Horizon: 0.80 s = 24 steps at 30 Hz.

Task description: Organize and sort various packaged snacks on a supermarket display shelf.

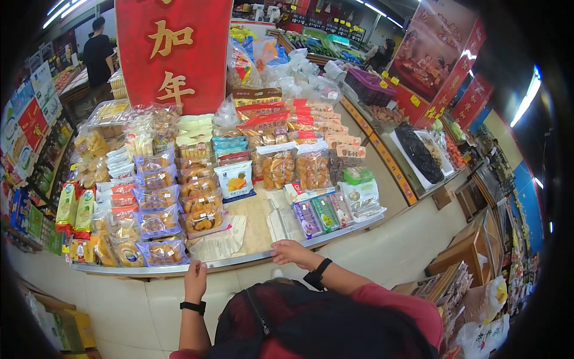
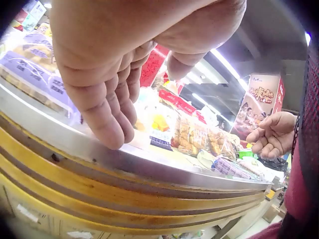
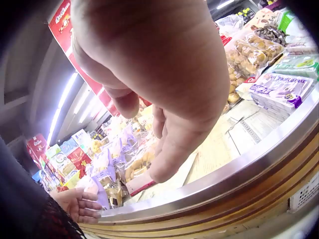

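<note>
In the head view the left hand (image 1: 195, 280) is at the metal edge of a display table (image 1: 239, 258), beside purple-trimmed pastry packs (image 1: 161, 252). Its fingers hang loosely bent and hold nothing in the left wrist view, where the hand (image 2: 107, 74) is close above the rim. The right hand (image 1: 292, 253) hovers by the front edge, near a bare strip with paper sheets (image 1: 286, 222), its fingers relaxed around nothing. Right of it lie purple and green boxed packs (image 1: 308, 219). A white and blue snack bag (image 1: 235, 180) stands behind the bare strip.
Stacked bagged pastries fill the table's left and middle. A red banner (image 1: 173, 54) rises behind them. On the right are a purple crate (image 1: 369, 85), produce trays and a wooden shelf (image 1: 463, 245). A person in black (image 1: 98, 57) stands at the back left.
</note>
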Each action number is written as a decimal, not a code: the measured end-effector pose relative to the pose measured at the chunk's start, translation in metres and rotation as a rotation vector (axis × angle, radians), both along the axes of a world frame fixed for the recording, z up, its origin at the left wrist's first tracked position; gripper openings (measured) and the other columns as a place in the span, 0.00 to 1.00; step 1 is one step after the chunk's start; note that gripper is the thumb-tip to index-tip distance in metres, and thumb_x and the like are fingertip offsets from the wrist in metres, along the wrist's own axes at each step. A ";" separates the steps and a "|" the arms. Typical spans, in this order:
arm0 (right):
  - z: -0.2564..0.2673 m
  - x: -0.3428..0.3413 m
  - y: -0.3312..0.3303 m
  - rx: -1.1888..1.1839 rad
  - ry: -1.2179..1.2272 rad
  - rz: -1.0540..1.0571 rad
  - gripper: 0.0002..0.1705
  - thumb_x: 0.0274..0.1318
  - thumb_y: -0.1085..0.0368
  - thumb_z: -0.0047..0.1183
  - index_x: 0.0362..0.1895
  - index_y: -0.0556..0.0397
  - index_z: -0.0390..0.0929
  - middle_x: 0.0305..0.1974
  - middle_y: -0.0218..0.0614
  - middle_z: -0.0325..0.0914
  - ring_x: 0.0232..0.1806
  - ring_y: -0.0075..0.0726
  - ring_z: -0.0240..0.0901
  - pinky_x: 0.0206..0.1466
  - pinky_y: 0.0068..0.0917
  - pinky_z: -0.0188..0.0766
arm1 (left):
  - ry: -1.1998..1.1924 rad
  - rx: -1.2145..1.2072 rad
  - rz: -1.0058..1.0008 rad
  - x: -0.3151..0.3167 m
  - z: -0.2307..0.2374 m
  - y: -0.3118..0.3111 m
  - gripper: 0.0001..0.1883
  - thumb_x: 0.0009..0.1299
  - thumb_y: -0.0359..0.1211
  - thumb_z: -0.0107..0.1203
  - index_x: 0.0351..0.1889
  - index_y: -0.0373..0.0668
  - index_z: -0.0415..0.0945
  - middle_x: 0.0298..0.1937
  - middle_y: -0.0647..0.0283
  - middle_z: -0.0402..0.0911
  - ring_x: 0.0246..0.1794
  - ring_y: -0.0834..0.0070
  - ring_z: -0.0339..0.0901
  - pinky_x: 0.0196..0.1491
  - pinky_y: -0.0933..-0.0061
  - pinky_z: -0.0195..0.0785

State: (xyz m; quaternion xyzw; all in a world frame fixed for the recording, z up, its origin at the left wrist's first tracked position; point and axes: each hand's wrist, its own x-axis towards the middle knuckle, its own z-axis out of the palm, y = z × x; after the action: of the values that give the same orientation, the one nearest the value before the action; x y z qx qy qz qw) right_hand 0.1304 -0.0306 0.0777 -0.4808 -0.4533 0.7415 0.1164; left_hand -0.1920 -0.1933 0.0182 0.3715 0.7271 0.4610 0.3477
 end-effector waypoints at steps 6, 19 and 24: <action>-0.022 -0.012 0.015 0.527 -0.317 0.084 0.22 0.60 0.58 0.52 0.55 0.58 0.75 0.46 0.39 0.79 0.42 0.30 0.75 0.48 0.27 0.73 | -0.065 -0.022 0.129 -0.019 -0.016 -0.028 0.21 0.73 0.40 0.53 0.54 0.30 0.73 0.43 0.54 0.81 0.43 0.70 0.77 0.49 0.71 0.69; -0.062 -0.027 0.021 0.925 -0.550 0.429 0.26 0.56 0.53 0.50 0.54 0.55 0.76 0.52 0.51 0.76 0.56 0.54 0.70 0.61 0.44 0.66 | -0.057 -0.069 0.246 -0.039 -0.022 -0.038 0.19 0.73 0.37 0.52 0.53 0.30 0.73 0.43 0.55 0.81 0.42 0.72 0.77 0.48 0.71 0.70; -0.068 -0.032 0.028 0.869 -0.599 0.413 0.25 0.56 0.53 0.46 0.53 0.55 0.76 0.51 0.52 0.77 0.55 0.55 0.72 0.58 0.46 0.67 | -0.016 -0.066 0.213 -0.046 -0.012 -0.019 0.17 0.73 0.37 0.51 0.53 0.32 0.73 0.37 0.61 0.77 0.36 0.78 0.72 0.41 0.76 0.67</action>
State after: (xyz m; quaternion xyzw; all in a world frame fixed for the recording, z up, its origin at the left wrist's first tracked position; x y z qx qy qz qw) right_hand 0.0986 -0.0025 0.0093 -0.4793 -0.8149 0.3251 0.0223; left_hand -0.2378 -0.2122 0.0065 0.2767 0.7743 0.4741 0.3148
